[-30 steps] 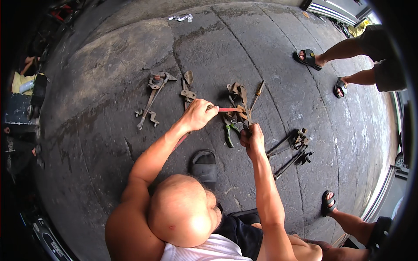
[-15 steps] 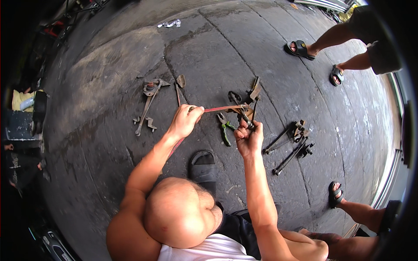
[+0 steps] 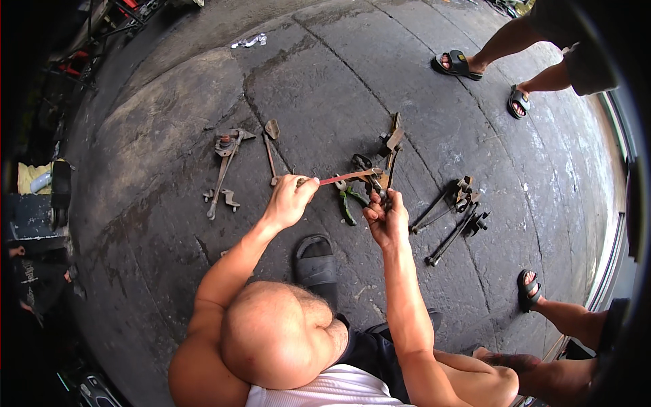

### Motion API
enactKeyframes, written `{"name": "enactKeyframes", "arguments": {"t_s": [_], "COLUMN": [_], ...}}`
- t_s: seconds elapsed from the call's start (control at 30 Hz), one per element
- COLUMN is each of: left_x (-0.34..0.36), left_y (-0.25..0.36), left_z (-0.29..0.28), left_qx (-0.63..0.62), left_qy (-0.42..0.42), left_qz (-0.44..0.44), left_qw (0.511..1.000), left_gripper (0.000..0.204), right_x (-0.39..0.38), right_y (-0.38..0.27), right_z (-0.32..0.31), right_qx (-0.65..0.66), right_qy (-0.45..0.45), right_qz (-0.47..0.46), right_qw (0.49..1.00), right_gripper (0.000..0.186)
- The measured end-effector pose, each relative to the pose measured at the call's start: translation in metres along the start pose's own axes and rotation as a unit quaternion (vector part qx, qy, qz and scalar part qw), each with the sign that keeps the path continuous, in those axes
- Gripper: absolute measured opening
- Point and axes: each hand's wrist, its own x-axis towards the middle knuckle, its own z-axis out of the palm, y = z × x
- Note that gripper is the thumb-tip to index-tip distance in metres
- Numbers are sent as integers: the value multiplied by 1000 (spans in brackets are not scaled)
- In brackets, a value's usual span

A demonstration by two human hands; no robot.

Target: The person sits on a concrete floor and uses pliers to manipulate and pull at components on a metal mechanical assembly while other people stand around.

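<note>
The bracket (image 3: 383, 180) has turned, green-handled pliers (image 3: 344, 195) and dark linkages (image 3: 465, 195) lying nearby.

A crumpled silvery scrap (image 3: 249, 41) lay on the dark, seamed floor (image 3: 325, 95). A bystander's legs (image 3: 510, 45) in black sandals (image 3: 460, 64) stood at upper right, another person's sandalled foot (image 3: 529, 287) at lower right. Something yellow (image 3: 28, 178) showed at far left.

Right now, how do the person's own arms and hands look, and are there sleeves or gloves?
The left hand and right hand are bare, with no gloves. No sleeve covers the left arm or right arm where they show, and no watch or band is visible at either wrist. A white ribbed top shows below.
</note>
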Motion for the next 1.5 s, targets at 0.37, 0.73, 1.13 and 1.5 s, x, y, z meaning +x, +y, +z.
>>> {"name": "enactKeyframes", "arguments": {"t_s": [0.37, 0.73, 1.13, 1.5], "left_x": [28, 19, 65, 87], "left_y": [-13, -23, -96, -120], "left_z": [7, 14, 122, 182], "left_qx": [21, 140, 10, 97], "left_qy": [-35, -226, -306, -53], "left_qz": [57, 38, -231, -118], "left_qw": [998, 963, 924, 987], "left_gripper": [43, 51, 54, 43], "right_x": [3, -3, 1, 24], "right_y": [1, -17, -4, -7], "right_z": [-11, -51, -108, -101], "right_qx": [12, -143, -205, -373], "right_qy": [-33, -13, 29, 30], "right_qz": [67, 60, 61, 9], "right_qw": [997, 988, 976, 927], "right_gripper": [32, 17, 18, 35]}}
